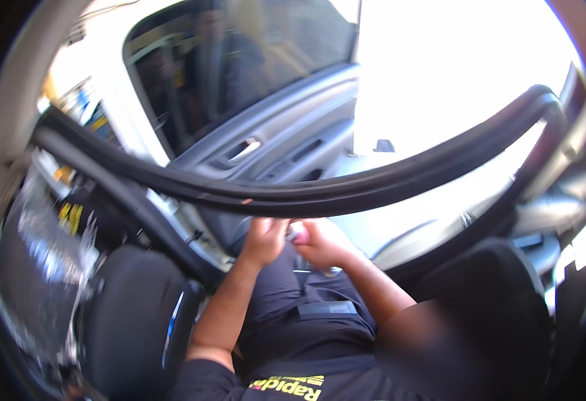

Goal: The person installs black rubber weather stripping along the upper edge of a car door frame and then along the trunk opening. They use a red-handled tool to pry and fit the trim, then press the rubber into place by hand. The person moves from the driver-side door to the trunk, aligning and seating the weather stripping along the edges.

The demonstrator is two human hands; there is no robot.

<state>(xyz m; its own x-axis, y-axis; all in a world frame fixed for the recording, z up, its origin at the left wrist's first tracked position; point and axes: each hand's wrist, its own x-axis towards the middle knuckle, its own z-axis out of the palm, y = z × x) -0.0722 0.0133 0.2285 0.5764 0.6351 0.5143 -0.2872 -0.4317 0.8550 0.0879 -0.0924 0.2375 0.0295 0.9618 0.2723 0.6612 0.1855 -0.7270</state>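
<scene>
Both my forearms reach up from the lower edge, and my hands meet in front of my lap. Directly below a long curved black rubber strip (pixel 306 194), my left hand (pixel 265 242) has its fingers bent inward. Their tips, and anything in them, are hidden at the strip's lower edge. My right hand (pixel 323 242) is closed close beside it, around a small whitish and pink thing (pixel 298 232) that is too blurred to name. Whether either hand grips the strip itself, I cannot tell.
Beyond the strip stands an open car door (pixel 273 144) with a dark window (pixel 239 60). Black seats flank me, one at the left (pixel 132 321) and one at the right (pixel 487 301). Clear plastic film (pixel 52 247) covers something at far left. Bright glare washes out the upper right.
</scene>
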